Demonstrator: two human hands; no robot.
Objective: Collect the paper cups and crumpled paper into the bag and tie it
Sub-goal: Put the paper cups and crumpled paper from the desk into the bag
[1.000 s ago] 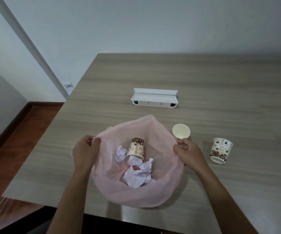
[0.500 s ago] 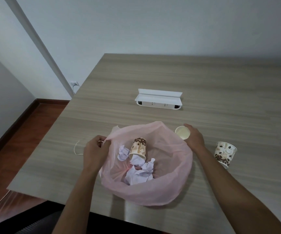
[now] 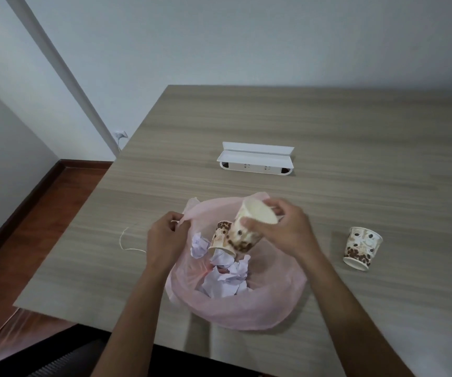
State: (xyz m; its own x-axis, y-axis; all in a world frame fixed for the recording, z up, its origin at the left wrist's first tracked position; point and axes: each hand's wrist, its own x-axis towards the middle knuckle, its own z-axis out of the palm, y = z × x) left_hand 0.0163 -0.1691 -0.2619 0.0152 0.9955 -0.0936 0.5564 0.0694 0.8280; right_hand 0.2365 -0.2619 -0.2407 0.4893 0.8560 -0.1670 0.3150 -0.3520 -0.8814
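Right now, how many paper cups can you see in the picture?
3. One cup is held by the right hand over the pink bag. One lies inside the bag. One lies on the table, right of the bag. Crumpled paper may hide more.

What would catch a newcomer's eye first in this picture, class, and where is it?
The pink bag lies open at the near edge of the table, with crumpled paper and one cup inside. Above it the right hand holds a second cup tilted over the opening, while the left hand pinches the bag's rim. A third cup waits on the table to the right.
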